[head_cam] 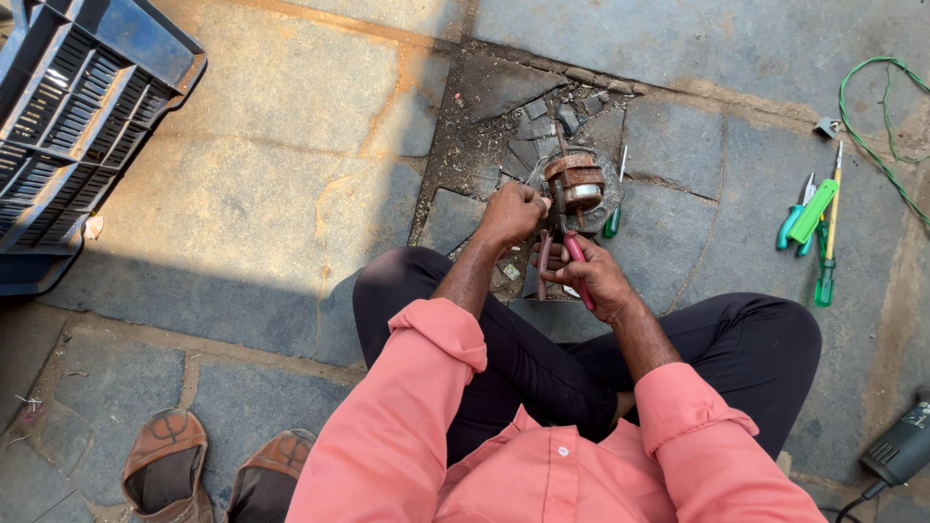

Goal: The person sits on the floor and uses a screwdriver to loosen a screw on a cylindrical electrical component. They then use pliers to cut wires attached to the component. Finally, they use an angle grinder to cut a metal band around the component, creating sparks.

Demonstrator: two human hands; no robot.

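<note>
Rusty metal motor part sits on the cracked stone floor, right in front of both hands. The left hand is closed tight beside it, maybe on a wire. The right hand holds red pliers. The pliers could slip and pinch a finger, because the part may wobble.

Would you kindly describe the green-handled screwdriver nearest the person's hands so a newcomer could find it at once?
Start at the patch of cracked stone ahead of the seated person's knees, where a rusty motor part stands. The screwdriver lies just right of that part, apart from the right hand. Unlike the green tools clustered far to the right, it lies alone, small, beside the rusty part.
</note>
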